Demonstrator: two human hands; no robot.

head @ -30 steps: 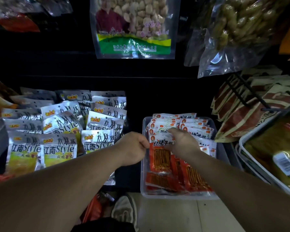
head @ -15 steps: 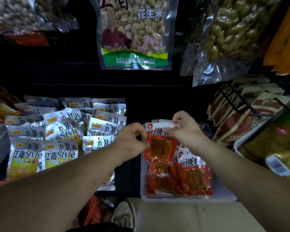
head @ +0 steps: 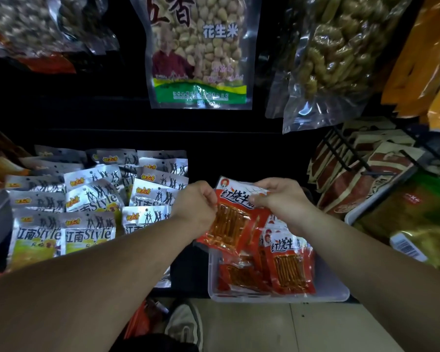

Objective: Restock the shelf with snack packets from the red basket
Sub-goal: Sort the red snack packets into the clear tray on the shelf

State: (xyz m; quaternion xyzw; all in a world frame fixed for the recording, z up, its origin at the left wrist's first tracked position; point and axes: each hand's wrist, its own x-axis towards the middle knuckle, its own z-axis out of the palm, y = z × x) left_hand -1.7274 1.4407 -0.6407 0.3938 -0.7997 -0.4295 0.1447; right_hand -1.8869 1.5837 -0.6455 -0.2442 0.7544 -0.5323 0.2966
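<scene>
— Where is the red snack packet point(head: 233, 219)?
— Held tilted above the clear tray point(head: 338, 290). The left hand point(head: 193, 207) pinches its nine o'clock edge with curled fingers, and the right hand point(head: 282, 201) grips its top corner at one o'clock.
— And the others?
— More red packets point(head: 290, 268) lie in the tray, at five o'clock of the held one. Rows of silver packets point(head: 87, 224) stand at nine o'clock of the hands.

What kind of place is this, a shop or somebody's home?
Most likely a small snack shop. Many identical silver packets stand in rows, a peanut bag hangs above, and a clear tray holds red packets like the red packet in the left hand and right hand.
</scene>
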